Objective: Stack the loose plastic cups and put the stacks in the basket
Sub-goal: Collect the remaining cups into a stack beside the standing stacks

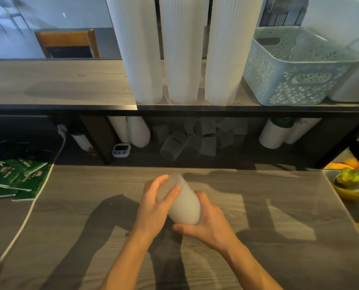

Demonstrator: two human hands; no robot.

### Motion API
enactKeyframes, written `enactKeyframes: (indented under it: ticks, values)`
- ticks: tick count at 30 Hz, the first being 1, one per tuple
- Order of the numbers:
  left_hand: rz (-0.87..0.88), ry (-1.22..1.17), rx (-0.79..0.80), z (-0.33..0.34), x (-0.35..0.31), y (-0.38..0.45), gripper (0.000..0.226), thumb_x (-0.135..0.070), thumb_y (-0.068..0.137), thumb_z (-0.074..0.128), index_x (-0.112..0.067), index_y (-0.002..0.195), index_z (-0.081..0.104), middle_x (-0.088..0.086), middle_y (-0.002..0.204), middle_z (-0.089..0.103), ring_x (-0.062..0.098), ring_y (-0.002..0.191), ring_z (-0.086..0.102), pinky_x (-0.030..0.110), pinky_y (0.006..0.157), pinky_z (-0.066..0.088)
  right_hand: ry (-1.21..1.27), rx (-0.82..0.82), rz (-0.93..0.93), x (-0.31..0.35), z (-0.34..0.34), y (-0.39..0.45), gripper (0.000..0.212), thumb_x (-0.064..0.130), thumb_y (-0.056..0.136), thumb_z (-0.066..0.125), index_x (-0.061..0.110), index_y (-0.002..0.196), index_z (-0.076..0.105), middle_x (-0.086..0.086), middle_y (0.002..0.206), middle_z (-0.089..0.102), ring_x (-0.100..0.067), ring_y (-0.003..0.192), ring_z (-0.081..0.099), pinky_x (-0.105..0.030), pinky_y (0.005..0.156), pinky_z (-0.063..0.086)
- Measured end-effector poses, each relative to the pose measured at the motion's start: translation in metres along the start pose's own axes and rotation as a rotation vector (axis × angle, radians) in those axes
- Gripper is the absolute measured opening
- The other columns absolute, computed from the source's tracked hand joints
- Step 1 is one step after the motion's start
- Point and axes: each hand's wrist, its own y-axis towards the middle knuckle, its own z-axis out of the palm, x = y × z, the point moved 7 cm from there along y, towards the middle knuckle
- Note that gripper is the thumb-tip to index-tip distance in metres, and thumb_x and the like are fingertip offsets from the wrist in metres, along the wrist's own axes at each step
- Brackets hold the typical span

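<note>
Over the desk's middle: left hand [153, 203] and right hand [205, 223] are both grasping one cup stack [181, 198].
Left to do: loose cups [195, 139] are lying under the shelf; basket [300, 80] is looking unfilled.

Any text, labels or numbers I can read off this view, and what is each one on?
None can be read.
Green packets, far left: pale print, too blurred.
White tube under the shelf: dark marks, too small.
Timer: display unreadable.
Cup stack in both hands, basket: no text visible.
</note>
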Motion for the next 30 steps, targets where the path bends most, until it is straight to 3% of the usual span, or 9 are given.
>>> enactKeyframes:
  ticks: [4,8,11,13,16,18,23,26,30]
  values:
    - [-0.045,-0.051,0.077,0.008,0.008,0.008,0.075,-0.077,0.062,0.058,-0.036,0.125,0.058,-0.018,0.125,0.055,-0.005,0.115,0.051,0.024,0.099,0.040,-0.013,-0.006,0.061,-0.011,-0.001,0.005,0.072,0.059,0.061,0.080,0.035,0.115,0.039,0.014,0.104,0.057,-0.004,0.090,0.060,-0.024,0.070,0.053]
    - [-0.093,-0.121,0.171,0.016,0.010,0.035,0.061,-0.072,0.077,0.059,-0.031,0.122,0.062,-0.012,0.119,0.063,-0.001,0.111,0.057,0.022,0.093,0.043,-0.029,-0.065,0.117,-0.024,-0.012,0.015,0.067,0.050,0.061,0.081,0.030,0.109,0.039,0.009,0.098,0.061,-0.010,0.089,0.061,-0.035,0.073,0.054]
    - [-0.096,-0.124,-0.010,0.004,0.012,0.088,0.043,-0.055,0.084,0.062,-0.023,0.113,0.064,0.001,0.108,0.067,0.020,0.101,0.065,0.025,0.079,0.047,-0.060,-0.105,0.124,-0.030,-0.021,0.022,0.069,0.050,0.060,0.082,0.032,0.108,0.037,0.011,0.101,0.057,-0.012,0.092,0.059,-0.035,0.073,0.051]
    - [-0.078,0.084,-0.119,-0.003,0.013,0.125,0.043,-0.045,0.088,0.067,-0.011,0.113,0.062,0.007,0.106,0.064,0.027,0.098,0.062,0.025,0.074,0.045,-0.078,-0.127,0.133,-0.034,-0.028,0.026,0.071,0.050,0.061,0.084,0.034,0.111,0.036,0.011,0.107,0.052,-0.010,0.096,0.056,-0.031,0.074,0.048]
    - [-0.104,0.415,-0.159,-0.003,0.016,0.178,0.064,-0.048,0.084,0.067,-0.003,0.128,0.056,0.017,0.127,0.057,0.033,0.117,0.053,0.038,0.096,0.045,-0.099,-0.141,0.178,-0.041,-0.034,0.033,0.077,0.059,0.059,0.084,0.034,0.113,0.035,0.009,0.112,0.050,-0.011,0.101,0.054,-0.029,0.077,0.047]
    - [-0.118,0.534,-0.103,0.005,0.025,0.206,0.086,-0.059,0.079,0.065,-0.011,0.147,0.040,0.019,0.147,0.043,0.036,0.133,0.042,0.043,0.111,0.036,-0.100,-0.151,0.223,-0.047,-0.035,0.036,0.086,0.066,0.055,0.083,0.031,0.118,0.037,0.007,0.116,0.052,-0.015,0.105,0.054,-0.033,0.083,0.048]
    - [-0.218,0.724,0.101,0.037,0.054,0.239,0.119,-0.079,0.071,0.062,-0.017,0.158,0.008,0.013,0.164,0.011,0.033,0.148,0.018,0.045,0.121,0.019,-0.065,-0.240,0.250,-0.051,-0.040,0.036,0.088,0.059,0.061,0.084,0.027,0.130,0.040,0.007,0.116,0.054,-0.014,0.103,0.054,-0.031,0.082,0.048]
    - [-0.306,0.820,0.156,0.042,0.068,0.233,0.107,-0.071,0.082,0.058,-0.016,0.158,0.007,0.012,0.164,0.010,0.032,0.149,0.017,0.043,0.120,0.020,-0.089,-0.255,0.285,-0.059,-0.047,0.031,0.074,0.058,0.063,0.083,0.031,0.117,0.040,0.009,0.106,0.052,-0.013,0.094,0.052,-0.028,0.074,0.043]
    - [-0.242,0.755,0.048,0.024,0.060,0.218,0.085,-0.058,0.085,0.064,-0.012,0.150,0.035,0.016,0.153,0.037,0.035,0.138,0.039,0.042,0.111,0.037,-0.143,-0.256,0.335,-0.074,-0.062,0.023,0.072,0.061,0.059,0.081,0.032,0.108,0.037,0.005,0.107,0.057,-0.019,0.096,0.058,-0.035,0.076,0.050]
